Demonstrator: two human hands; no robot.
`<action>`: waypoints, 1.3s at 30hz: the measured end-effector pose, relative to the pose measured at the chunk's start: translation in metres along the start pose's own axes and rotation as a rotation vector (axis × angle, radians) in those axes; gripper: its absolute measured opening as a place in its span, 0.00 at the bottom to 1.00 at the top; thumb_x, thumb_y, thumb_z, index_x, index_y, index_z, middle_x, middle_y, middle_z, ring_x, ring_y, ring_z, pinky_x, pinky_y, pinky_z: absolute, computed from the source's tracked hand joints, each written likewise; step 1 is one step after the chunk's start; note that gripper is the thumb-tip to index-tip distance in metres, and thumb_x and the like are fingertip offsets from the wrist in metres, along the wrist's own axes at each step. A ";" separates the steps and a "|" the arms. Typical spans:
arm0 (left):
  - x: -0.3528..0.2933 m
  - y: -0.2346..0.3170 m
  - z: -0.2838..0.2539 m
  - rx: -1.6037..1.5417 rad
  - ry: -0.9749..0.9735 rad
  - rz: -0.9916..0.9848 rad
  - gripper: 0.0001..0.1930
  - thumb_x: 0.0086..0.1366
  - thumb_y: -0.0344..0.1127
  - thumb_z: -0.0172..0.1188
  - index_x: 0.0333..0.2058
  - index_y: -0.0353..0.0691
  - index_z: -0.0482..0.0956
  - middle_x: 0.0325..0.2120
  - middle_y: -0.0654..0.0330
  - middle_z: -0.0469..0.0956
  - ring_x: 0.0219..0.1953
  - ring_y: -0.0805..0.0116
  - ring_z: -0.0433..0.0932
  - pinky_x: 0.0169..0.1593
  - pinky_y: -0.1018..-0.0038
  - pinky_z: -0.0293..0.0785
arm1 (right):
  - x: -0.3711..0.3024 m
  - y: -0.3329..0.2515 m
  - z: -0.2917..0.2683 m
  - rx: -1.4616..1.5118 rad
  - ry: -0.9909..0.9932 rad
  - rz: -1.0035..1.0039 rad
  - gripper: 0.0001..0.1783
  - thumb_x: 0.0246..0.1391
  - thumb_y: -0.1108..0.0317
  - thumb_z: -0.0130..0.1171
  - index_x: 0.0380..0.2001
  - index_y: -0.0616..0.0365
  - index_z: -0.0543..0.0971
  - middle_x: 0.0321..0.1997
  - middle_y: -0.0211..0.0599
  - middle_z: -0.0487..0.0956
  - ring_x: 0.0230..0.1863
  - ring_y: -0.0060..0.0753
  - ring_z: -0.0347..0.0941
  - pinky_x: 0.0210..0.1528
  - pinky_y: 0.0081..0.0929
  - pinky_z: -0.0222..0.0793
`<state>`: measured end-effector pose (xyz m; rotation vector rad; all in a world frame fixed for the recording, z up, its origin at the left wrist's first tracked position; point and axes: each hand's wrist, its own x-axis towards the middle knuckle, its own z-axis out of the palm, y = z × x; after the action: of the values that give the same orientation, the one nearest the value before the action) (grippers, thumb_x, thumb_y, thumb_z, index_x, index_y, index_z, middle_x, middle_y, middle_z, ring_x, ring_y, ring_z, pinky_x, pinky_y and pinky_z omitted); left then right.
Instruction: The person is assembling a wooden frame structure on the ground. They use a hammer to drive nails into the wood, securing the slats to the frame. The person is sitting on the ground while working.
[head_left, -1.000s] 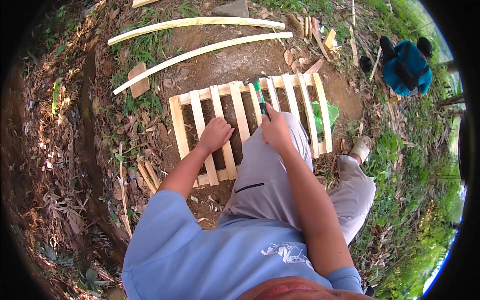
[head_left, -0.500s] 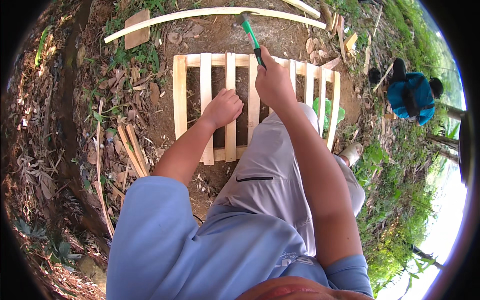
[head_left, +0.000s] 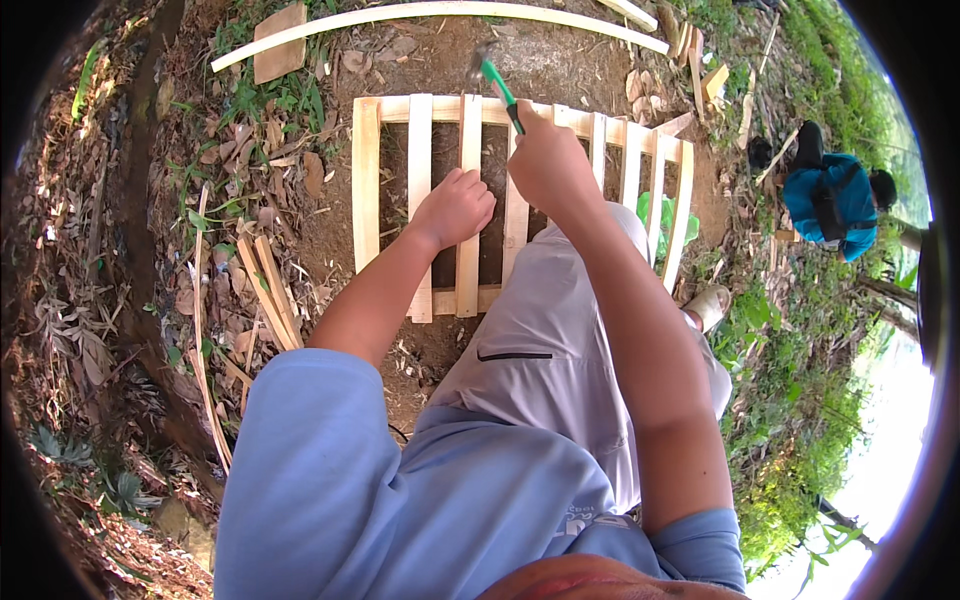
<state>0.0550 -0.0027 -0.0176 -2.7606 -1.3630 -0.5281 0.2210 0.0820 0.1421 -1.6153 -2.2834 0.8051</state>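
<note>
A slatted wooden frame point(head_left: 366, 190) lies on the dirt in front of me, its pale slats running away from me across two rails. My right hand point(head_left: 548, 160) is wrapped round the black grip of a hammer point(head_left: 496, 80) with a green handle. The hammer's head hangs just beyond the far rail, above bare soil. Closed fingers of my left hand point(head_left: 455, 208) rest at a slat point(head_left: 468, 265) left of the frame's middle. Whatever sits inside those fingers is hidden. My knee, in grey trousers point(head_left: 540, 330), covers part of the frame's near right side.
A long curved wooden strip point(head_left: 440, 10) lies beyond the frame, over a flat brown board point(head_left: 280, 45). Loose sticks point(head_left: 268, 290) lie at the left among dry leaves. A person in a teal top point(head_left: 828, 195) crouches at the far right. Green leaves point(head_left: 668, 228) show by the frame's right end.
The hammer and my right hand have shifted slightly, the hammer's head a little lower relative to the far strip. My left hand stays at the same slat. The whole view has shifted slightly.
</note>
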 end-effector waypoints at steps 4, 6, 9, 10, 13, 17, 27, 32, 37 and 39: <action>-0.006 0.000 0.002 -0.043 -0.016 -0.039 0.09 0.63 0.38 0.69 0.28 0.44 0.79 0.29 0.62 0.78 0.43 0.60 0.77 0.51 0.62 0.73 | -0.005 -0.051 -0.050 0.133 0.209 -0.039 0.30 0.67 0.74 0.53 0.71 0.65 0.67 0.29 0.66 0.83 0.32 0.69 0.84 0.35 0.58 0.79; -0.008 0.002 0.001 -0.058 -0.024 -0.046 0.09 0.63 0.38 0.69 0.28 0.44 0.79 0.29 0.62 0.78 0.43 0.60 0.77 0.51 0.62 0.73 | -0.006 -0.050 -0.041 0.136 0.309 -0.070 0.30 0.68 0.73 0.53 0.73 0.63 0.67 0.30 0.64 0.84 0.32 0.66 0.85 0.34 0.55 0.79; -0.004 0.005 0.000 -0.014 -0.061 -0.035 0.09 0.65 0.40 0.67 0.27 0.46 0.80 0.29 0.64 0.80 0.44 0.62 0.78 0.52 0.64 0.73 | -0.017 -0.022 0.000 0.006 0.131 0.032 0.36 0.61 0.76 0.57 0.73 0.69 0.64 0.30 0.63 0.85 0.31 0.63 0.86 0.31 0.54 0.80; 0.000 0.003 -0.001 0.020 -0.074 -0.032 0.10 0.66 0.41 0.66 0.27 0.47 0.81 0.29 0.65 0.81 0.45 0.63 0.78 0.52 0.65 0.73 | -0.018 -0.004 0.014 -0.014 0.066 0.036 0.37 0.60 0.76 0.57 0.73 0.70 0.64 0.29 0.63 0.85 0.30 0.63 0.86 0.32 0.54 0.80; -0.003 0.002 0.000 0.020 -0.020 -0.032 0.10 0.66 0.41 0.66 0.27 0.47 0.81 0.28 0.65 0.80 0.44 0.63 0.78 0.51 0.65 0.73 | -0.024 -0.005 0.007 -0.011 0.074 0.004 0.37 0.60 0.76 0.56 0.73 0.70 0.64 0.27 0.62 0.84 0.30 0.64 0.85 0.34 0.56 0.80; -0.007 0.001 0.001 -0.047 -0.037 -0.042 0.08 0.63 0.38 0.69 0.29 0.44 0.79 0.30 0.62 0.80 0.42 0.61 0.78 0.51 0.63 0.75 | -0.020 -0.046 -0.037 0.142 0.327 -0.087 0.30 0.68 0.76 0.54 0.71 0.67 0.66 0.27 0.60 0.84 0.27 0.65 0.83 0.30 0.54 0.79; -0.007 0.005 0.000 -0.013 -0.013 -0.043 0.09 0.65 0.40 0.67 0.27 0.46 0.81 0.28 0.64 0.81 0.43 0.62 0.78 0.51 0.65 0.74 | -0.019 -0.035 -0.021 0.037 0.033 0.001 0.35 0.62 0.77 0.53 0.73 0.67 0.64 0.30 0.62 0.85 0.35 0.66 0.86 0.37 0.56 0.81; -0.005 -0.001 0.001 -0.053 -0.035 -0.031 0.08 0.62 0.37 0.69 0.31 0.44 0.80 0.31 0.63 0.79 0.43 0.61 0.77 0.51 0.63 0.74 | -0.023 -0.047 -0.024 0.195 0.463 -0.050 0.34 0.63 0.77 0.54 0.73 0.66 0.64 0.32 0.63 0.85 0.38 0.66 0.86 0.39 0.54 0.81; -0.004 0.002 0.001 -0.054 -0.027 -0.053 0.08 0.62 0.37 0.69 0.28 0.44 0.79 0.30 0.62 0.79 0.43 0.60 0.77 0.51 0.63 0.74 | -0.026 -0.006 0.012 -0.029 -0.042 0.098 0.30 0.67 0.73 0.54 0.71 0.64 0.66 0.33 0.65 0.85 0.39 0.68 0.86 0.38 0.57 0.80; -0.004 0.000 0.002 -0.050 -0.021 -0.040 0.08 0.62 0.37 0.69 0.28 0.45 0.79 0.30 0.62 0.79 0.44 0.60 0.77 0.51 0.63 0.74 | -0.027 -0.026 -0.015 0.118 0.040 0.115 0.29 0.67 0.73 0.53 0.70 0.65 0.68 0.32 0.66 0.85 0.36 0.69 0.85 0.36 0.57 0.79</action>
<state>0.0533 -0.0048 -0.0207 -2.7918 -1.4314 -0.5436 0.2173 0.0554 0.1728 -1.7050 -2.0903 0.9079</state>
